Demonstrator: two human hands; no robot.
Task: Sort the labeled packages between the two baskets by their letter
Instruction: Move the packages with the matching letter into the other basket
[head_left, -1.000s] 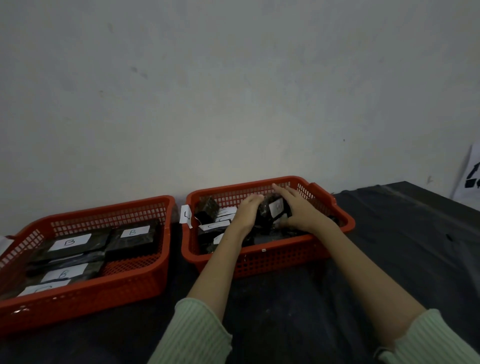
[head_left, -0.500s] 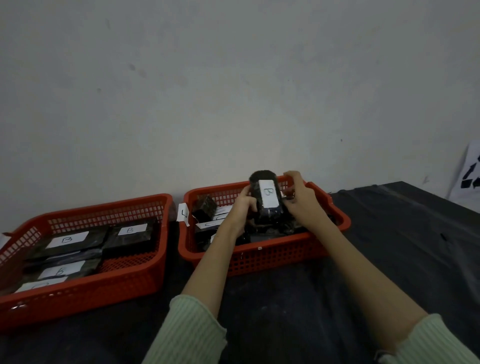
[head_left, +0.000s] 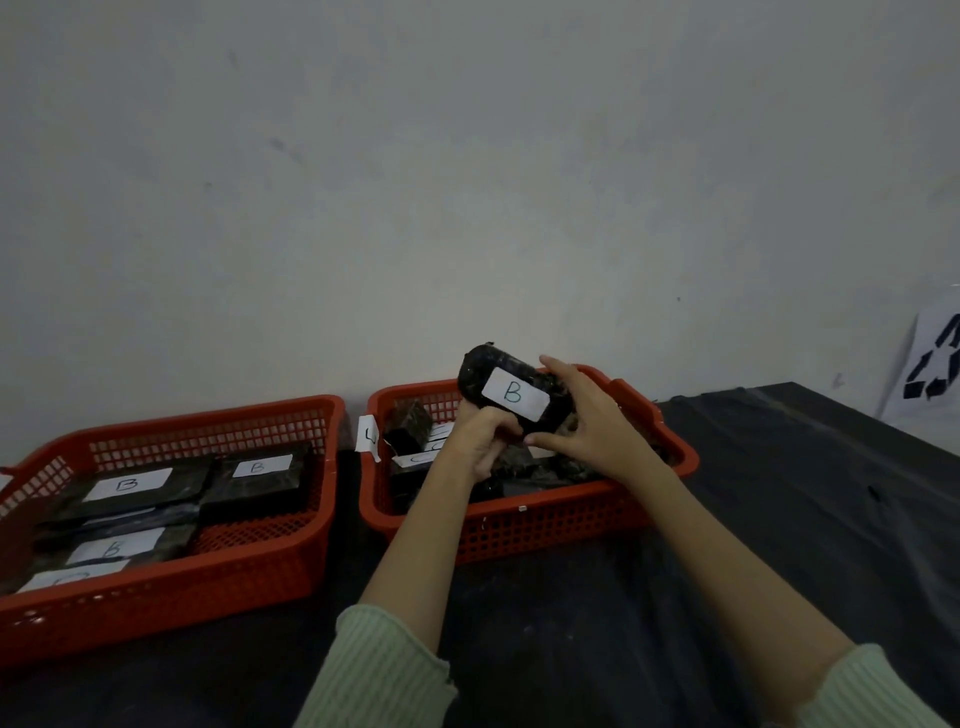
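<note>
A black wrapped package with a white label reading B (head_left: 511, 395) is held up above the right red basket (head_left: 545, 525). My left hand (head_left: 480, 439) grips its lower left side and my right hand (head_left: 587, 421) holds its right end with thumb and fingers. The right basket holds more dark packages (head_left: 410, 426), partly hidden by my hands. The left red basket (head_left: 208, 577) holds several flat black packages labelled B (head_left: 257, 470).
Both baskets stand on a black-covered table (head_left: 779, 519) against a pale wall. A small white tag (head_left: 368, 435) hangs on the right basket's left rim. A white sheet with a black recycling mark (head_left: 935, 369) leans at the far right.
Both hands lifted the B package out of the right basket and tilted it so that its label faces me.
</note>
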